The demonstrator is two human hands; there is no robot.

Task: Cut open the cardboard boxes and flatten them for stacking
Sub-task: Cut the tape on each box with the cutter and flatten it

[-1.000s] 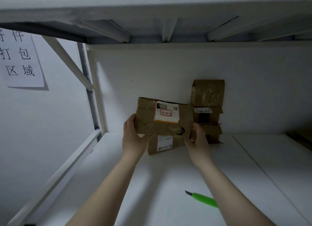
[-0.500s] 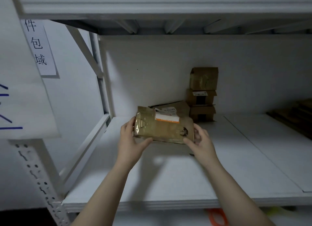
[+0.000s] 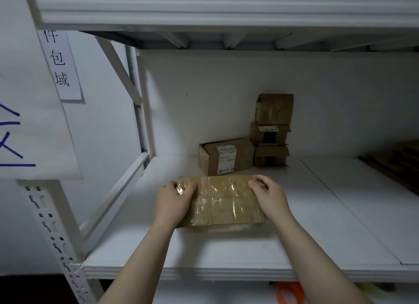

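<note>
A white paper sign with black characters point(image 3: 60, 63) hangs left of the white shelf point(image 3: 317, 224). The left hand point(image 3: 173, 201) grips the far left corner of a flat brown cardboard box point(image 3: 223, 204), which is wrapped in wrinkled clear tape and lies on the shelf. The right hand point(image 3: 268, 197) clamps its far right corner. Behind stand a labelled brown cardboard box point(image 3: 226, 158) and a stack of three small brown cardboard boxes point(image 3: 272, 131).

The box point(image 3: 223, 201) at centre frame is brown cardboard under glossy, wrinkled clear tape; the shelf board point(image 3: 317, 224) is smooth matt white; the perforated post point(image 3: 52, 224) at lower left looks like painted metal; the sign point(image 3: 60, 65) at upper left is matt paper
</note>
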